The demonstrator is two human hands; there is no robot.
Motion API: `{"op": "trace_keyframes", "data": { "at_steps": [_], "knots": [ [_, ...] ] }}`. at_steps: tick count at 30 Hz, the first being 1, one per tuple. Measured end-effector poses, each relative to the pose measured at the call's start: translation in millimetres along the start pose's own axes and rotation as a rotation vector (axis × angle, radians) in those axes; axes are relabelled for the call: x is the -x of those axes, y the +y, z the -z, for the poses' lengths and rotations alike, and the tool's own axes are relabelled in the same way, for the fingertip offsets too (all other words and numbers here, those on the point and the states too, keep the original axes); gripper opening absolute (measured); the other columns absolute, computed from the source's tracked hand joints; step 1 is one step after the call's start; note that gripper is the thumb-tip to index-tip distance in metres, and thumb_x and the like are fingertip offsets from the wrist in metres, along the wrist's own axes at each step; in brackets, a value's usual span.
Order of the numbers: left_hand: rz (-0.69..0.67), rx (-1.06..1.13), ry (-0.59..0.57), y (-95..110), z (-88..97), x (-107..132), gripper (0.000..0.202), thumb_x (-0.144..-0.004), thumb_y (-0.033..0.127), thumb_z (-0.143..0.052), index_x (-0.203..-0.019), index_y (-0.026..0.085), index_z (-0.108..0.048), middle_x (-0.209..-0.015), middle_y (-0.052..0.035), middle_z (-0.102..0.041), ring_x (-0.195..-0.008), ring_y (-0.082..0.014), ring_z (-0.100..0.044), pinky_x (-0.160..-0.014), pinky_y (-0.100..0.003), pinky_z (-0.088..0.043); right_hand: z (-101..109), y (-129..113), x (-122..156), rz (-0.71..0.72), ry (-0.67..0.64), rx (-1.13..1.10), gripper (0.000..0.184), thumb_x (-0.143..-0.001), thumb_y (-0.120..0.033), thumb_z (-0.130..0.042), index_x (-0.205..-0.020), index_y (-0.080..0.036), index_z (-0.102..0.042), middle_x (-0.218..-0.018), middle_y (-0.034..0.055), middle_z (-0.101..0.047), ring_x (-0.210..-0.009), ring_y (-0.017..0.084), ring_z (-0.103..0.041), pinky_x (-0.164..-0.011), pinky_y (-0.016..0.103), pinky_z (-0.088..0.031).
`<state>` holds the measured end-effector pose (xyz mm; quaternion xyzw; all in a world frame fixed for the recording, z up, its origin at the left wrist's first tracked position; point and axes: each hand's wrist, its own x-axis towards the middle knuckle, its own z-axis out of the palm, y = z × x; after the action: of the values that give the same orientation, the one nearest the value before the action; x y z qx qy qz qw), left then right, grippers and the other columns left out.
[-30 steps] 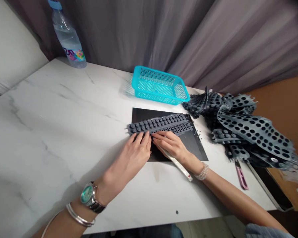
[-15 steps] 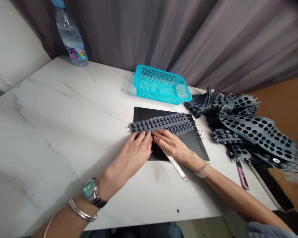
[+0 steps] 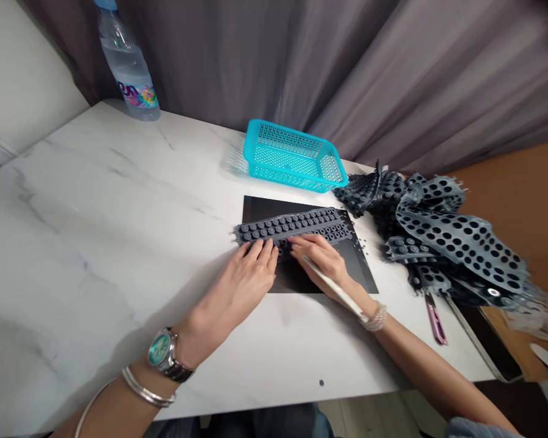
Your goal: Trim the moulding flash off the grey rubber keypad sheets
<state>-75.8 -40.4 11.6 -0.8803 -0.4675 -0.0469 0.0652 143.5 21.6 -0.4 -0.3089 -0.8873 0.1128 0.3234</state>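
The left hand [image 3: 251,267] lies open on the rubber strip [image 3: 292,228], on the black sheet [image 3: 296,280] near the tabletop's [image 3: 95,243] far edge, while the right hand [image 3: 319,258] seems to grip a pale stick [image 3: 333,287], which could tear the strip if forced.

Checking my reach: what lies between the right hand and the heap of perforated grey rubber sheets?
Head view: a flat black sheet with small grey rubber crumbs along its edge.

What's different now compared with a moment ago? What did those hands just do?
The right hand has slid away from the left along the studded grey rubber sheet, and the pale slender tool has swung up along it. The left hand stays on the sheet; the black mat and turquoise basket stayed put.
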Motion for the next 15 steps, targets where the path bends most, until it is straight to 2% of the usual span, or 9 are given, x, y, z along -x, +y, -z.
{"op": "trace_keyframes", "data": {
  "at_steps": [2, 4, 9, 15],
  "knots": [
    [0.008, -0.005, -0.006, 0.5, 2.7, -0.2, 0.046, -0.097, 0.019, -0.042, -0.141, 0.004, -0.045, -0.142, -0.0199, -0.051, -0.129, -0.0284, -0.047, -0.104, -0.042, -0.042, -6.0, -2.1, -1.4, 0.147, -0.076, 0.066, 0.017, -0.093, -0.014, -0.056, -0.107, -0.021, -0.062, -0.117, 0.0096, -0.069, -0.109, 0.023, -0.062, -0.089, 0.041, -0.057],
    [0.007, -0.009, -0.009, 0.9, 4.4, 0.0, 0.046, -0.097, 0.019, -0.041, -0.141, 0.004, -0.045, -0.142, -0.0196, -0.052, -0.128, -0.0283, -0.048, -0.103, -0.042, -0.042, -9.3, -2.1, -3.3, 0.203, -0.108, 0.112, 0.022, -0.092, -0.012, -0.056, -0.112, -0.020, -0.061, -0.120, 0.0103, -0.068, -0.110, 0.024, -0.060, -0.089, 0.042, -0.056],
    [0.004, -0.024, 0.010, 1.1, 3.7, 1.0, 0.047, -0.097, 0.019, -0.042, -0.141, 0.002, -0.045, -0.143, -0.0204, -0.049, -0.127, -0.0290, -0.047, -0.105, -0.042, -0.042, -10.1, 1.3, -4.5, 0.241, -0.122, 0.139, 0.024, -0.093, -0.012, -0.054, -0.116, -0.019, -0.059, -0.122, 0.0109, -0.067, -0.110, 0.024, -0.058, -0.088, 0.042, -0.057],
    [-0.001, -0.037, 0.022, 1.9, 3.2, 1.2, 0.043, -0.097, 0.019, -0.042, -0.137, 0.006, -0.051, -0.144, -0.0178, -0.050, -0.128, -0.0282, -0.047, -0.105, -0.041, -0.041, -9.6, 1.4, -6.4, 0.263, -0.159, 0.180, 0.025, -0.095, -0.012, -0.051, -0.117, -0.020, -0.059, -0.125, 0.0117, -0.065, -0.113, 0.024, -0.058, -0.089, 0.044, -0.057]
  ]
}}
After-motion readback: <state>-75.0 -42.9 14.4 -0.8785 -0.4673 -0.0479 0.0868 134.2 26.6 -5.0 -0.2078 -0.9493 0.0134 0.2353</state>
